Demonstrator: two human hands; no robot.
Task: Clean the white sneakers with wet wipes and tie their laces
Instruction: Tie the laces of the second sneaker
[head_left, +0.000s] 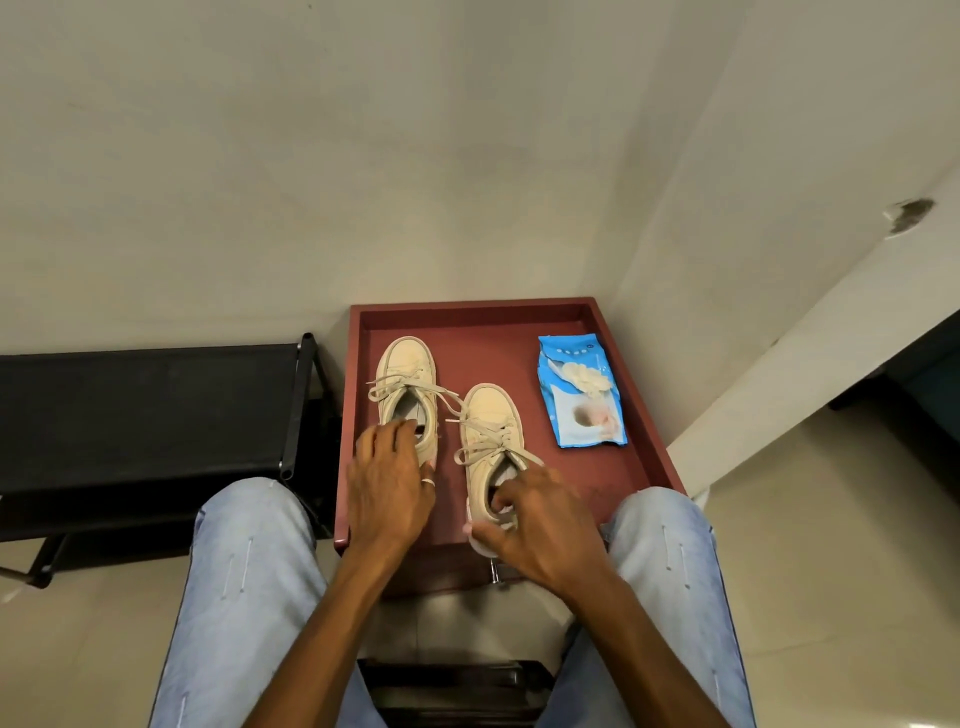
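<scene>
**Jeans legs (244, 597) nearest; one hand on each sneaker heel**

Forearms reach forward between the knees, and the hands are apart.

- left hand (389, 483): fingers curled over the heel collar of the left sneaker (408, 371), gripping it. ring (427, 482) on one finger.
- right hand (540, 514): fingers hooked into the opening of the right sneaker (491, 421), thumb outside at the heel, so it's a grip on the heel end.
- Both sneakers sit sole-down with toes pointing away from the person. The left one is further away, the right one is nearer, and they lie side by side with a small gap.
- laces (415, 382) are loose on both. One end from the left sneaker trails across the gap to the right sneaker's toe.
- wipes pack (582, 410): blue, lying flat to the right of the right sneaker and apart from it, with a white wipe bunched at its opening.
- All of this is on a red-brown desk (519, 327) with a raised rim, pushed into a corner of the wall (363, 156).
- A black fabric rack (145, 410) stands just left of the desk.
- Pale tiled floor (831, 519) on the right.
</scene>
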